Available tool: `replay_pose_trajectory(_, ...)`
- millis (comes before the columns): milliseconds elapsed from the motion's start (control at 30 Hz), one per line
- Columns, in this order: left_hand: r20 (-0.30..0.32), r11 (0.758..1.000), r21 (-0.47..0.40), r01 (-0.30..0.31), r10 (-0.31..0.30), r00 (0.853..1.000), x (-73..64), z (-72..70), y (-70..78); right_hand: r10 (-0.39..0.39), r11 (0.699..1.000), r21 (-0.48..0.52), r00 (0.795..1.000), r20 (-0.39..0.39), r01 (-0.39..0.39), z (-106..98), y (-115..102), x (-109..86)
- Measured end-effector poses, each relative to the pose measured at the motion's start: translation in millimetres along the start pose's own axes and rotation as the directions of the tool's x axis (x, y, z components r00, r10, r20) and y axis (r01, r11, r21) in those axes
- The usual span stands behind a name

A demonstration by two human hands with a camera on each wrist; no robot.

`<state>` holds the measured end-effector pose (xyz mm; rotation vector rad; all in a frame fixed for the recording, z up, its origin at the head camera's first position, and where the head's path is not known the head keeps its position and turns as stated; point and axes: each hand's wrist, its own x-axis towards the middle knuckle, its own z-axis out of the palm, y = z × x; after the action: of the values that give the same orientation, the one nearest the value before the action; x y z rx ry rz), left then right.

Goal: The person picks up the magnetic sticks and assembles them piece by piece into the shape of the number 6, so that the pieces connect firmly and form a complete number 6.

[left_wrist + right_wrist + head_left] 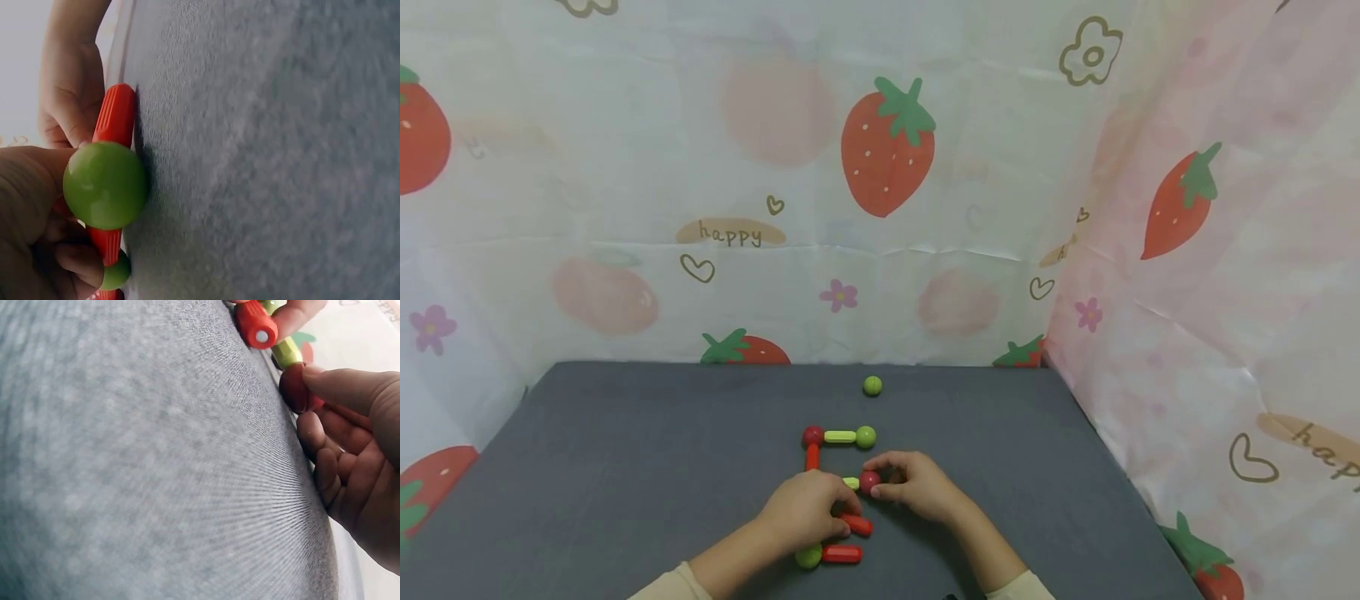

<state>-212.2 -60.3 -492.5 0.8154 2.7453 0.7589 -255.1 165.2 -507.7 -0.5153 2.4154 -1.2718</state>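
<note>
On the dark grey table lies a figure of magnetic rods and balls. My right hand (917,485) pinches a dark red ball (870,482) between thumb and fingers, at the end of a yellow-green rod (850,482). Just left of it, my left hand (805,507) pinches a red rod (857,525). That rod's free end shows a round metal tip in the right wrist view. Nearer me lies a green ball (808,556) with another red rod (842,554) reaching right from it. My left hand hides the figure's middle left part.
Farther back, a dark red ball (813,436) joins a red rod (812,457) and a yellow-green rod (840,437) ending in a green ball (866,437). A separate green ball (872,386) lies near the table's back edge. Strawberry-printed cloth (775,292) hangs behind.
</note>
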Motion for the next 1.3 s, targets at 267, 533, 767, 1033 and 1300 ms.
replay_pose_trajectory(267, 0.014, 0.996, -0.092, -0.010, 0.012, 1.000, -0.2, -4.7, -7.1, -0.018, 1.000, 0.005, 1.000, -0.004, 0.019, 0, 1, -0.5)
replay_pose_trajectory(533, -0.030, 0.974, -0.225, -0.004, -0.003, 1.000, 1.9, -17.2, -15.6, -0.019, 1.000, -0.005, 1.000, -0.007, 0.019, 1, 1, 0.9)
replay_pose_trajectory(767, -0.074, 0.980, -0.183, 0.080, -0.094, 0.993, 9.4, -26.3, -22.4, -0.014, 1.000, -0.005, 1.000, -0.009, 0.014, 1, 0, 1.3)
replay_pose_trajectory(1033, -0.056, 0.983, -0.119, 0.136, -0.144, 0.988, 12.6, -22.7, -30.4, 0.002, 1.000, -0.016, 1.000, -0.004, -0.002, 1, 1, 2.7)
replay_pose_trajectory(1300, -0.072, 0.987, -0.103, 0.123, -0.131, 0.989, 13.4, -15.8, -34.6, -0.015, 0.999, -0.040, 1.000, -0.013, 0.015, 1, 1, 2.0)
